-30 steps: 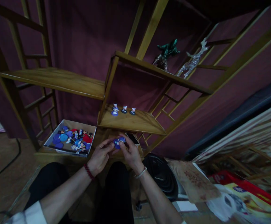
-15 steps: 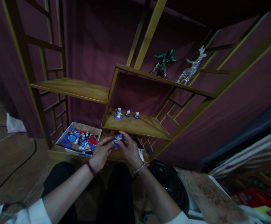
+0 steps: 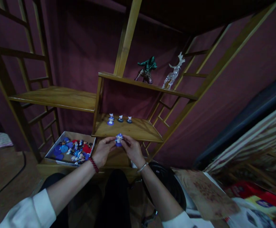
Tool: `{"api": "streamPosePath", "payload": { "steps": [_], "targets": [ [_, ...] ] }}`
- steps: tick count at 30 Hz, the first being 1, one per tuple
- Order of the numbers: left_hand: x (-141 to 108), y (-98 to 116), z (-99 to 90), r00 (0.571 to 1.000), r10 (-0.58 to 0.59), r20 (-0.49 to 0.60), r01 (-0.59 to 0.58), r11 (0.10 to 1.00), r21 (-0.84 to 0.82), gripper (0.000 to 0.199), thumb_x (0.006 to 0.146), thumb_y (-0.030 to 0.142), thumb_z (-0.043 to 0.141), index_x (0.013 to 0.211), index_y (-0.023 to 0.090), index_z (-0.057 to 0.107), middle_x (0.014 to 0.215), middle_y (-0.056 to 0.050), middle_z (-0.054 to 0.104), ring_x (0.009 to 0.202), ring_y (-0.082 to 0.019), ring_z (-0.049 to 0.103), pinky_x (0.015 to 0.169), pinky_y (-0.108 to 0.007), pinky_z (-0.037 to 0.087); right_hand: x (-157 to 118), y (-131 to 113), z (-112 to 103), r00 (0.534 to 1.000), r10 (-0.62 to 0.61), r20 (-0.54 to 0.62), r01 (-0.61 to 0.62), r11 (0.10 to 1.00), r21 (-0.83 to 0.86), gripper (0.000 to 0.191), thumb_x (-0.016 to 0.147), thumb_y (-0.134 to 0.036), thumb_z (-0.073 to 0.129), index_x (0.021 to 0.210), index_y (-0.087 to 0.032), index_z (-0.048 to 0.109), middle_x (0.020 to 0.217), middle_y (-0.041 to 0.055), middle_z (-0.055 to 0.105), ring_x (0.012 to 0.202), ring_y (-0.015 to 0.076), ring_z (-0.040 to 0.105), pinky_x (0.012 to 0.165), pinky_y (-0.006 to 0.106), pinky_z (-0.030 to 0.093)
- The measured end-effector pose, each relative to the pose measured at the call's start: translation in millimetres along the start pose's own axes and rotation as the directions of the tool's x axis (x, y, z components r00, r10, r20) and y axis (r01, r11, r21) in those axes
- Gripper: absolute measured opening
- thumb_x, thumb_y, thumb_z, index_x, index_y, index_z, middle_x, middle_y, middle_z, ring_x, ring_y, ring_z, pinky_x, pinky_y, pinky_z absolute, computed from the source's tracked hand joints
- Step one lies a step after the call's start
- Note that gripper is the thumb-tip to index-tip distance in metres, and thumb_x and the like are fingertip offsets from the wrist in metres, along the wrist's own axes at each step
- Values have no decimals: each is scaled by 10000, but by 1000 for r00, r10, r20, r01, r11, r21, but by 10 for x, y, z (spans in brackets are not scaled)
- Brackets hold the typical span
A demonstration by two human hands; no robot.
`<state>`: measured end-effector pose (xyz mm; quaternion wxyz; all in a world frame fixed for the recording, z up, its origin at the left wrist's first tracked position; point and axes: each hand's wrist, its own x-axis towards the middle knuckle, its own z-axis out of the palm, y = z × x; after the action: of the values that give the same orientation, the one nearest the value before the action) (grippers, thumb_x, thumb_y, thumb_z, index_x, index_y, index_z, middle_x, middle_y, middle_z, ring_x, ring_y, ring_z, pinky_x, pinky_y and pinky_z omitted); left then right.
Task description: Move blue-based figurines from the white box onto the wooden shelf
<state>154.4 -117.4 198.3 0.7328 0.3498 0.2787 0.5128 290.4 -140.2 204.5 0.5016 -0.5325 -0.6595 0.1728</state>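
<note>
Both my hands hold one small purple-and-white figurine (image 3: pixel 119 139) upright in front of the shelf edge. My left hand (image 3: pixel 103 151) pinches it from the left, and my right hand (image 3: pixel 133 151) from the right. Just beyond, on the middle wooden shelf (image 3: pixel 138 129), stands another purple-based figurine (image 3: pixel 110 120) with a small one behind it. Two dark-based figurines (image 3: pixel 120 118) are lined up to its right. Left of my hands, a white box (image 3: pixel 91 139) holds several loose figurines and blue, purple and red discs.
A green-and-bronze statue (image 3: pixel 147 69) and a clear deer figure (image 3: pixel 174 72) stand on the upper right shelf. A side shelf (image 3: pixel 57 97) juts out at the left. A black round object (image 3: pixel 167 186) sits below right.
The figurine in my hands has turned upright, its front now facing me. My view has shifted to the right, so the shelves and box appear further left.
</note>
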Motion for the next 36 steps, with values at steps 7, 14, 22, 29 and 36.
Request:
{"api": "streamPosePath", "payload": {
  "steps": [7, 14, 22, 29, 36],
  "targets": [
    [162, 57, 118, 999, 34, 39, -39, 992, 124, 197, 575, 181, 679, 753, 102, 648, 767, -61, 658, 680, -118, 576, 693, -264, 457, 136, -1, -77, 1000, -3, -28, 2, 1000, -24, 225, 772, -266, 527, 983, -211, 583, 921, 34, 660, 841, 160, 622, 780, 296, 497],
    [321, 114, 212, 997, 55, 62, -64, 987, 149, 188, 608, 103, 618, 796, 109, 637, 772, -50, 656, 702, -107, 573, 720, -242, 434, 268, 98, -93, 1000, 4, 2, -4, 999, 43, 397, 718, -273, 593, 1100, -214, 504, 1030, 45, 626, 917, 160, 603, 820, 304, 489],
    [578, 93, 262, 995, 93, 17, -95, 969, 228, 279, 592, -31, 535, 818, 116, 609, 778, -46, 648, 697, -102, 574, 768, -267, 433, 472, 338, -17, 1000, 0, -11, 1, 993, 115, 431, 682, -240, 606, 1091, -185, 480, 1016, 67, 622, 898, 164, 610, 796, 300, 507],
    [792, 40, 240, 980, 195, -27, -164, 882, 442, 254, 599, -19, 518, 784, 135, 598, 787, -52, 640, 734, -127, 580, 776, -277, 434, 663, 562, 4, 1000, 23, -11, -22, 998, 64, 399, 661, -235, 626, 1036, -188, 497, 956, 54, 637, 820, 154, 628, 743, 284, 521],
    [750, 49, 167, 935, 314, 162, -327, 597, 732, 290, 620, 82, 535, 871, 190, 632, 903, -73, 656, 912, -219, 571, 893, -360, 374, 824, 644, -89, 995, 78, -60, -87, 982, -169, 387, 643, -268, 643, 1002, -198, 516, 914, 34, 638, 802, 153, 614, 757, 307, 495]
  ]
}}
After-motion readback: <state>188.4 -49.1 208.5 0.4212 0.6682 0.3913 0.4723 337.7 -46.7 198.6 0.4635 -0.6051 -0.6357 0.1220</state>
